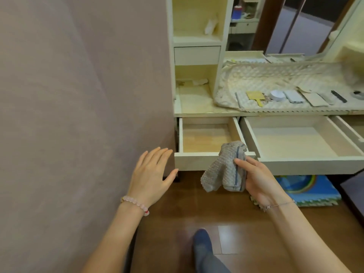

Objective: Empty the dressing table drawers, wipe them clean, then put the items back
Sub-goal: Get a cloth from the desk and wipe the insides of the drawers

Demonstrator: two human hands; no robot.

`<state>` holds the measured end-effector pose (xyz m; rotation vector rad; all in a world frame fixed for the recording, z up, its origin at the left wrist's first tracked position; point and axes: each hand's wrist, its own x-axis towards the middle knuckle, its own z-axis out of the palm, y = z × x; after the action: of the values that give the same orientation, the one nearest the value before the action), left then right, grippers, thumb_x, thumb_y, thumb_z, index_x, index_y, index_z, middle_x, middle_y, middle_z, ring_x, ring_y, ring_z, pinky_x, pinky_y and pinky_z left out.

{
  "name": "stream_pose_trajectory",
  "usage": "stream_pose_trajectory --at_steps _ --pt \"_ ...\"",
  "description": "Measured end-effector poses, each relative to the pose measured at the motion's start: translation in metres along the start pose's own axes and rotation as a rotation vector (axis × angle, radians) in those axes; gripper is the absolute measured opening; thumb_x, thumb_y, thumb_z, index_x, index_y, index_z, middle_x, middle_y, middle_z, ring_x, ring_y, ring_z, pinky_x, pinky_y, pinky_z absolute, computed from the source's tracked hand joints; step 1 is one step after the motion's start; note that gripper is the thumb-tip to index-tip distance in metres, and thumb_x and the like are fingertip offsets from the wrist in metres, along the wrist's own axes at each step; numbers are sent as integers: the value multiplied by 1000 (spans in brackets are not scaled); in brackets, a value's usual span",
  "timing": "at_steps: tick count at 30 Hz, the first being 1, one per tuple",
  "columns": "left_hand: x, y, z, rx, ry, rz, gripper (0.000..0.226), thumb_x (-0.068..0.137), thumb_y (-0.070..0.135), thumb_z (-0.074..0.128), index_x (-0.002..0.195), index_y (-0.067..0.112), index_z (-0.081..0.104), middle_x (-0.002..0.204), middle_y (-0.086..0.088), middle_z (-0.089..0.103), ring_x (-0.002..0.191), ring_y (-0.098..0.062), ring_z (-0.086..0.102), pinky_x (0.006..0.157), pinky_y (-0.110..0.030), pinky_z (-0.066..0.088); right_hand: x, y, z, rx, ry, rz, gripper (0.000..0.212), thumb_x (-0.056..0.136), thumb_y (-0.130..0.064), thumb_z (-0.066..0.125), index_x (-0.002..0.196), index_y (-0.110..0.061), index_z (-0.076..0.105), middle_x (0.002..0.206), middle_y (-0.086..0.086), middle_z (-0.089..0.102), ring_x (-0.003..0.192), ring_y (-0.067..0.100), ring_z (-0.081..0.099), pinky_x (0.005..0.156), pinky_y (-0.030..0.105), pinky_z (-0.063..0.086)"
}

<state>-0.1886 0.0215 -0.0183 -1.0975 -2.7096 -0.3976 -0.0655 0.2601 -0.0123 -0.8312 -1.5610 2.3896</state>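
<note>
Brown wooden floor (177,203) nearest, well short of the small drawer (197,159), with one foot (202,245) in a blue sock planted on it. Closer to the small drawer, left hand (152,175) spread flat, fingers straight and apart, gripping nothing, hovering just left of its front corner without touching. Beside it, right hand (258,182) clamped on a grey waffle cloth (224,170), thumb across the front and fingers curled behind, held just before the small drawer's right end; cloth bunched, hanging across the front panel, top poking above the rim. Small drawer itself pulled out, bare inside apart from a pale liner. Right of the small drawer, a wide drawer (307,164), likewise pulled out and bare; further right, part of a third drawer (346,127) at the frame edge. Above and behind the small drawer, on the worktop (195,101), a quilted mat (275,75) carrying the removed items in a row: a yellow handled piece (255,96), a white round tin (277,95), a pale phone-like slab (293,96), a black comb (338,96).

Judged as the wiping step: emptying done, putting back not yet begun. Impossible to tell wiped from unwiped. Next move likely calls for lowering the cloth over the rim into the small drawer, pressing it flat on the bottom and sweeping into the corners, left hand perhaps steadying the front panel.
</note>
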Motion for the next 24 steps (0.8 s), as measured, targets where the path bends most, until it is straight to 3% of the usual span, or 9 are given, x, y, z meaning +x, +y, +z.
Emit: stream_pose_trajectory --at_steps 9,16,20,24 --pt "106 -17 47 -17 -81 -2 59 88 51 34 128 14 54 128 -3 59 124 -22 50 106 -38 28 116 -40 -5 -40 19 -25 24 92 -13 52 113 -10 64 112 12 68 106 25 63 90 41 49" --pt "174 -35 92 -42 -143 -32 58 88 50 35 127 13 55 127 -3 59 123 -23 51 105 -38 30 202 -69 -18 -67 63 -27 22 92 -11 51 111 -9 63 105 8 69 96 20 66 76 33 52" --pt "198 -49 124 -94 -246 -107 56 94 47 44 141 17 38 144 -1 42 137 -18 32 114 -32 16 245 -77 -33 -198 132 -34 19 92 -11 52 106 -9 64 95 9 70 86 20 66 72 34 54" --pt "212 -61 150 -123 -341 -162 57 94 47 42 144 20 33 147 1 38 137 -16 30 115 -32 16 286 -57 -45 -504 189 -41 13 89 -10 55 96 -3 64 89 15 65 80 23 60 67 34 49"
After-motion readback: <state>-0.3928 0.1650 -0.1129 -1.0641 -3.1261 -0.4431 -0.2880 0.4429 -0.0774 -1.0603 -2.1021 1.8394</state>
